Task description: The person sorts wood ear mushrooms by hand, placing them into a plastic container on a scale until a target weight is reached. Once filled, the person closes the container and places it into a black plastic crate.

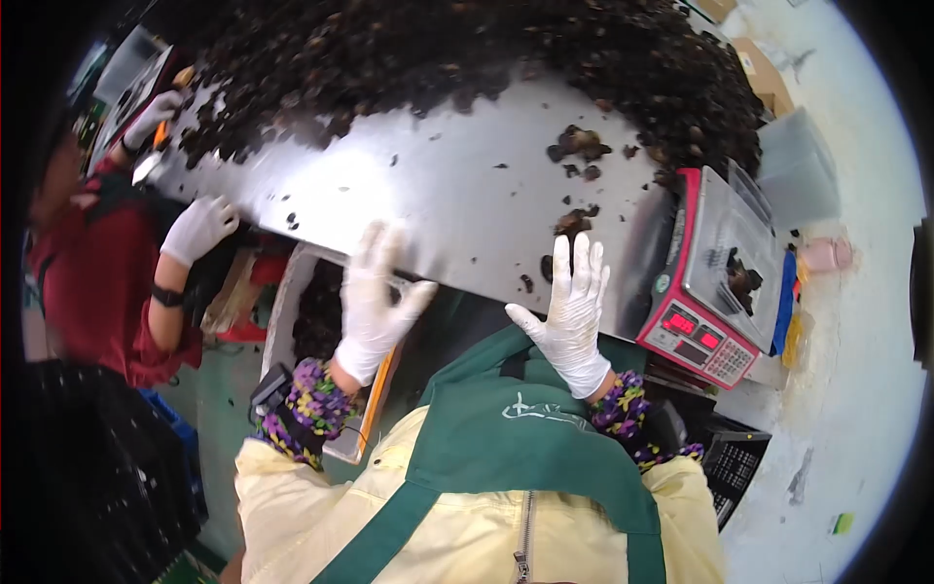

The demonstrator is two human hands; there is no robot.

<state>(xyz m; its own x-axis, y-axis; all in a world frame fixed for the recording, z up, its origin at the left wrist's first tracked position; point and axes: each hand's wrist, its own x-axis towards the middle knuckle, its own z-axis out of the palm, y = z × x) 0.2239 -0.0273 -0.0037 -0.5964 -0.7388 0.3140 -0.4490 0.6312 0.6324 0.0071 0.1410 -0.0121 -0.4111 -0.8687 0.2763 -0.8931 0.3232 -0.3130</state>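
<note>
Both my hands wear white gloves with patterned purple sleeve cuffs. My left hand (375, 297) hovers open at the near edge of the steel table (438, 195), holding nothing. My right hand (572, 307) is raised with fingers spread, also holding nothing, just below a few dark loose pieces (574, 222) on the table. A big heap of dark dried pieces (467, 49) covers the far side of the table. A red digital scale (715, 277) with a steel pan holding a few dark pieces stands to the right of my right hand.
A co-worker in red at the left has gloved hands (197, 229) on the table edge, one holding a small tool (151, 161). A white crate (316, 311) with dark pieces sits below the table. A grey plastic bin (798, 165) and cardboard boxes are at the right.
</note>
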